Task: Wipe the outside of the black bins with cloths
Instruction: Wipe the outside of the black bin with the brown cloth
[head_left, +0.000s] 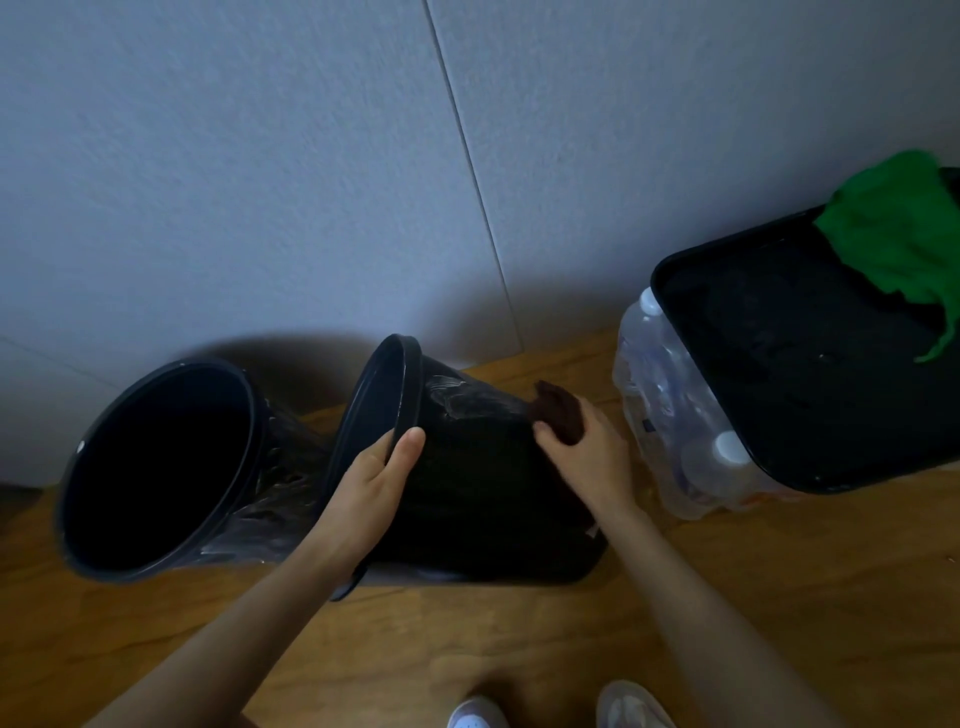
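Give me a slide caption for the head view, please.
Left hand grips the rim of a tipped black bin while right hand presses a brown cloth to it.

Bare forearms (249, 613), pale grey-white sneakers (477, 714).

A plain indoor room, likely a home; wooden floor (519, 649), pale wall (260, 156), shrink-wrapped water bottles (670, 415).

Both arms stretched forward, left hand (379, 483) curled gripping — right hand (592, 460) fingers bent, pinching
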